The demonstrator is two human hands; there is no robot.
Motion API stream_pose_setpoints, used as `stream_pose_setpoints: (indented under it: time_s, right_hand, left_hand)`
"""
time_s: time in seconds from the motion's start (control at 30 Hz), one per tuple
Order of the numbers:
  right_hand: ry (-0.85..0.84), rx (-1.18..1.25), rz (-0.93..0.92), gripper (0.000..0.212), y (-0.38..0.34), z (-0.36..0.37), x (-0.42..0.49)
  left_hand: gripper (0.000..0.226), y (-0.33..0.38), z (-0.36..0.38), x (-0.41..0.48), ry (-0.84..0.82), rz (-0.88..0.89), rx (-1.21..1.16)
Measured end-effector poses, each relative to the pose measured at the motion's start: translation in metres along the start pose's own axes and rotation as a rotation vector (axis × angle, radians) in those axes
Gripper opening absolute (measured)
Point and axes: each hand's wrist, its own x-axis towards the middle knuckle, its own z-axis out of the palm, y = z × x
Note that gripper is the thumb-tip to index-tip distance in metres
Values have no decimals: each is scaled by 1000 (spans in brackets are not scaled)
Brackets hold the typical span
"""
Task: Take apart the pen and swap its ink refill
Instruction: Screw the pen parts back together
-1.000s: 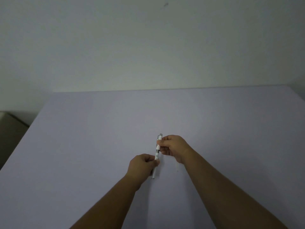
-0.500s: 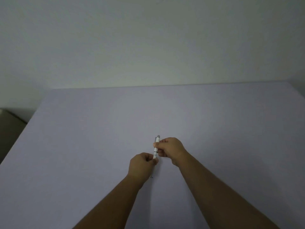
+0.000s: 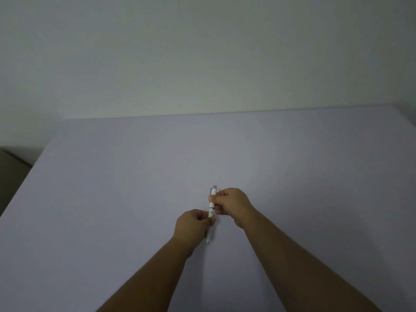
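Observation:
A slim white pen (image 3: 211, 208) with a silver cap end and clip is held nearly upright above the lavender table (image 3: 135, 199). My right hand (image 3: 231, 204) pinches the pen's upper half just below the silver end. My left hand (image 3: 192, 226) grips the lower half, and the pen's metal tip pokes out below that fist. The middle of the barrel shows between the two hands. No separate refill is visible.
The table top runs back to a pale wall. Its left edge slants from the far left corner toward me, with a dark brownish box (image 3: 11, 167) beyond it. The right far corner lies near the frame's edge.
The pen's lower end with its tip shows again below my left hand, after being hidden half a second ago. Both hands stay on the pen in nearly the same place.

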Motion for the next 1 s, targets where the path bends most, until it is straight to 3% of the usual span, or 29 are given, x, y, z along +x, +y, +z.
stream_pose_setpoints:
  time_s: [0.1, 0.23, 0.37, 0.53, 1.0]
  right_hand:
    - [58, -146, -17, 22, 1, -7, 6]
    - [308, -554, -141, 27, 7, -28, 13]
    - [363, -791, -55, 23, 22, -34, 10]
    - [373, -791, 24, 25, 39, -25, 12]
    - [296, -731, -17, 17, 46, 1, 11]
  left_hand:
    - [9, -3, -1, 3, -9, -53, -67]
    - [2, -8, 0, 10, 45, -81, -93]
    - [5, -8, 6, 16, 110, -58, 6]
    - [12, -8, 13, 24, 158, -49, 51]
    - [18, -8, 26, 35, 200, -80, 125]
